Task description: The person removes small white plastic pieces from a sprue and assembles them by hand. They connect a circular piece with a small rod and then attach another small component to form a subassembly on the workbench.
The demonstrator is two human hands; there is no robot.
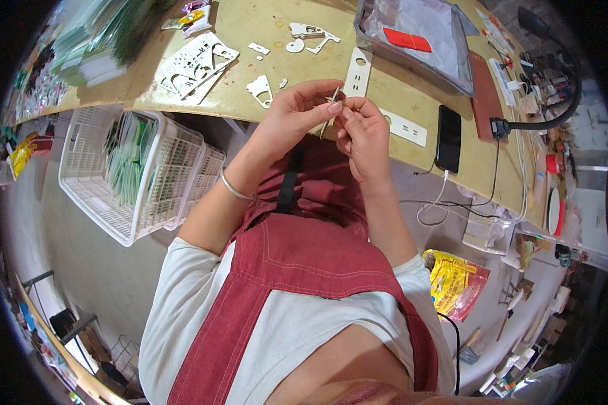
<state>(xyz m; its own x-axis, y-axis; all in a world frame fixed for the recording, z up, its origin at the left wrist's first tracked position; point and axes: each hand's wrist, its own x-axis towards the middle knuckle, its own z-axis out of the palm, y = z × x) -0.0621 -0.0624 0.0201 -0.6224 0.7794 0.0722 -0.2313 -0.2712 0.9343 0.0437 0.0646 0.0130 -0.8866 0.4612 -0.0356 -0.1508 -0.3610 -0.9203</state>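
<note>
Both my hands meet just above the near edge of a yellowish worktable (250, 101). My left hand (297, 111) and my right hand (359, 131) pinch a thin, pale, flat strip-like piece (331, 108) between the fingertips, held nearly upright. A silver bangle (235, 187) sits on my left wrist. On the table beyond the hands lie flat white cut-out pieces (260, 89), a white punched sheet (196, 66) and a white rectangular plate with holes (358, 71).
A black phone (448, 138) on a white cable lies at the right. A grey tray (461, 67) holds plastic film and a red piece. A white basket (94, 196) of green packets stands below the table. A black gooseneck lamp (554, 101) and a yellow bag (452, 280) sit at the right.
</note>
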